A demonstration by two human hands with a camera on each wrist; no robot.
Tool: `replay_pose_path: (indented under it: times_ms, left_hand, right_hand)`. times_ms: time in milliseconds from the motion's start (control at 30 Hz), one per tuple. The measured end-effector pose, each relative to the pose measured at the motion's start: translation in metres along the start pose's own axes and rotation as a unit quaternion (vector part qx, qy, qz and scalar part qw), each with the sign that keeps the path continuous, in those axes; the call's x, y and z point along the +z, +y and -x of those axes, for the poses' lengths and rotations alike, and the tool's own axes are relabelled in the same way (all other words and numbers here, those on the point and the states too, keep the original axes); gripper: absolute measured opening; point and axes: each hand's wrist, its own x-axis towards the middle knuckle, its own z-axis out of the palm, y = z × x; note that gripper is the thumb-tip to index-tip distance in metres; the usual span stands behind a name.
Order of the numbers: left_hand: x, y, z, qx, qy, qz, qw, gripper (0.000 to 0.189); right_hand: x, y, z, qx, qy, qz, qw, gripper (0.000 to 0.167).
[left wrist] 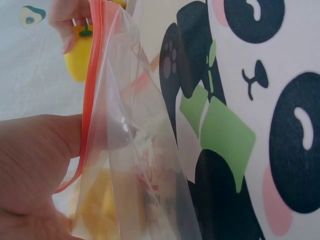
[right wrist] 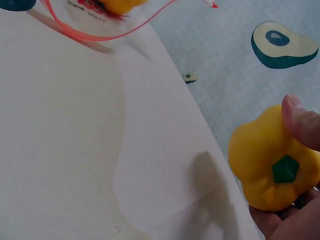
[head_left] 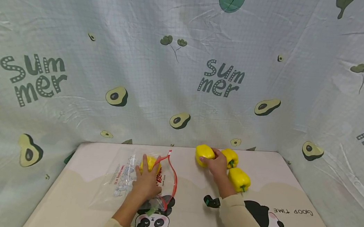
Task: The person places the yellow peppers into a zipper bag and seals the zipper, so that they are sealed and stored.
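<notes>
We see one yellow pepper (head_left: 203, 153) in the right hand (head_left: 218, 166), at that hand's ten o'clock in the head view and at two o'clock from the left hand (head_left: 145, 185), well apart from it. A bagged pepper (head_left: 150, 162) lies at the left hand's twelve o'clock, inside a clear plastic bag (head_left: 110, 183) that spreads over the bench (head_left: 190, 187) towards nine o'clock. Near the right hand we find two more: a rear pepper (head_left: 228, 154) at its two o'clock and a front pepper (head_left: 238, 177) at its four o'clock, just beside each other.

Only the head view gives us both of those loose peppers whole. The right wrist view shows us the green stem (right wrist: 285, 169) of the held pepper, which the head view does not; there the bag's red rim (right wrist: 95, 38) curves past at eleven o'clock. In the left wrist view we see the left thumb meeting that rim, with the bagged pepper blurred behind the film at seven o'clock.

As for the hands, the right is curled round its pepper, thumb on one side and fingers on the other. The left is spread wide over the bag and the bagged pepper; how firmly it presses, we cannot tell
</notes>
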Motion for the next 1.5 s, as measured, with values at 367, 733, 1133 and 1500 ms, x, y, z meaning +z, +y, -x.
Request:
replay_pose_path:
  times_ms: [367, 733, 1133, 1500]
  left_hand:
    - [-0.001, 0.000, 0.001, 0.006, 0.003, -0.002, 1.0000, 0.112]
    - [-0.003, 0.000, -0.001, 0.006, 0.002, 0.000, 1.0000, 0.111]
    - [-0.001, 0.000, -0.001, 0.009, -0.001, 0.003, 1.0000, 0.110]
    - [0.000, 0.000, 0.002, 0.011, 0.002, 0.007, 0.9999, 0.112]
  right_hand:
    - [-0.003, 0.000, 0.006, -0.025, -0.025, -0.021, 0.9992, 0.068]
    - [-0.005, 0.000, 0.005, -0.033, -0.054, -0.030, 0.9975, 0.067]
    - [-0.009, 0.001, 0.013, -0.050, -0.081, -0.034, 0.9949, 0.064]
    - [-0.009, 0.003, 0.014, -0.051, -0.100, -0.028, 0.9932, 0.063]
